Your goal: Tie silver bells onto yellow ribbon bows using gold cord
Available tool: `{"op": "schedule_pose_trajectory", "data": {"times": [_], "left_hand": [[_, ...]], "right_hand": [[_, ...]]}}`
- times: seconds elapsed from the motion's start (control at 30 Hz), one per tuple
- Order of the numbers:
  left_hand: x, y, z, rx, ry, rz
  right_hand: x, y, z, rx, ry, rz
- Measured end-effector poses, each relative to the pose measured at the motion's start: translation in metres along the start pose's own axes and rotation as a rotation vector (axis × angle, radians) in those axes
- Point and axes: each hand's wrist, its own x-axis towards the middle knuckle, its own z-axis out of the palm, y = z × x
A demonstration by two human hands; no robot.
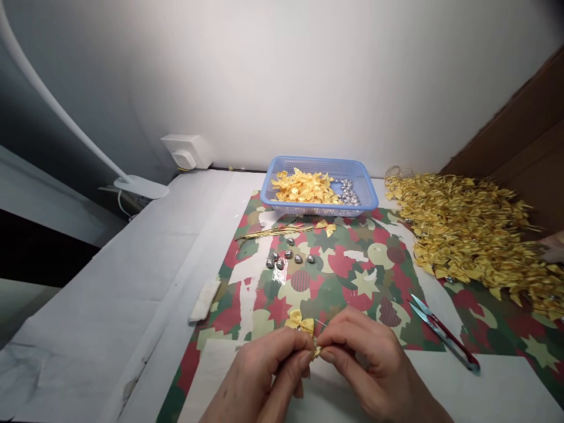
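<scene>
My left hand (275,367) and my right hand (370,358) meet at the near middle of the table, both closed in a pinch. Between their fingertips shows a short piece of gold cord (316,352). Just beyond the left fingers sits a yellow satin bow (299,321), with a bit of silver visible under its knot. A thin pale strand, perhaps a cord end or a needle, sticks out by my right fingers. Several silver bells (288,254) lie farther off. Behind them are a bundle of gold cords (275,232) and a loose yellow bow (326,227).
A blue basket (319,210) holds yellow bows and silver bells by the wall. Finished-looking bows with cord loops are heaped (471,229) at right. Red-handled thread snips (445,335) lie open near my right hand. A folded white cloth (205,301) and lamp (141,187) are left.
</scene>
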Motion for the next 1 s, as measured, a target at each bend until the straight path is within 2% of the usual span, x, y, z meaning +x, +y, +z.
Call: {"op": "schedule_pose_trajectory", "data": {"times": [0.13,0.3,0.5,0.8,1.0], "left_hand": [[0.001,0.002,-0.003,-0.025,0.000,-0.018],[0.003,0.003,-0.006,-0.048,-0.083,-0.085],[0.007,0.001,-0.008,0.035,-0.128,-0.061],[0.009,0.005,-0.005,0.056,-0.119,-0.024],[0.010,0.001,-0.005,0.148,-0.118,0.027]], "right_hand": [[0.003,-0.004,-0.003,-0.066,-0.020,-0.037],[0.004,-0.006,-0.006,-0.101,-0.050,-0.053],[0.001,-0.004,-0.005,-0.166,-0.123,-0.049],[0.002,-0.007,-0.005,-0.353,-0.096,-0.148],[0.003,-0.005,-0.002,-0.418,-0.052,-0.181]]}}
